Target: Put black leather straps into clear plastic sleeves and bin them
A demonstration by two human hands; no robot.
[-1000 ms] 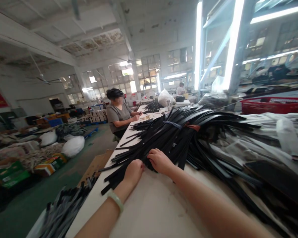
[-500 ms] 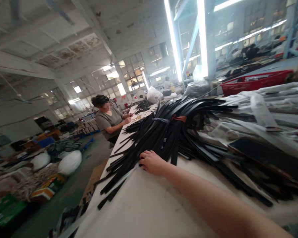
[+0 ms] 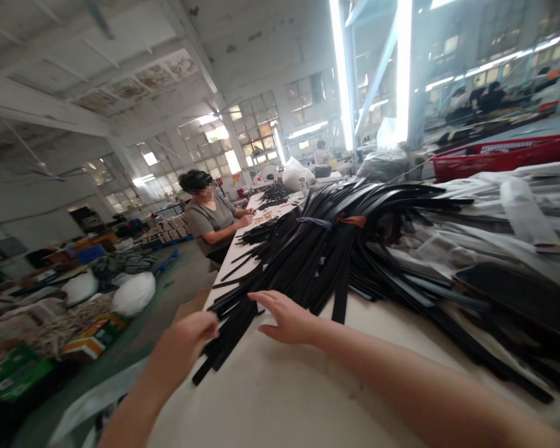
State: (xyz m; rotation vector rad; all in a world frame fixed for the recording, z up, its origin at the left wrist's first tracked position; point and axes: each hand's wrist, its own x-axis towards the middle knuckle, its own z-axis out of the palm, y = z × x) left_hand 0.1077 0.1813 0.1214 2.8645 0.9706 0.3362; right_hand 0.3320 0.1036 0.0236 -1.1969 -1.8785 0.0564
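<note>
A large heap of long black straps [image 3: 284, 267] lies across the white tabletop, gathered in bundles. One bundle has a bluish tie [image 3: 315, 222] round it, another a brown tie [image 3: 352, 221]. My right hand [image 3: 287, 316] is over the near edge of the heap, fingers stretched and thumb apart, open. At the loose strap ends on the table's left edge is my left hand [image 3: 191, 333], slightly blurred, its fingers curled closed. Whether a strap end is inside those fingers is hidden.
White-wrapped strips [image 3: 527, 211] and a red basket [image 3: 504, 155] are on the right. Across the table a person [image 3: 210, 218] handles small gold-coloured pieces [image 3: 266, 216]. White sacks [image 3: 134, 294] and a green box [image 3: 16, 373] stand on the floor at left.
My left hand has come into view from the lower left, reaching the strap ends. My right hand has lifted and opened from its curled position on the straps.
</note>
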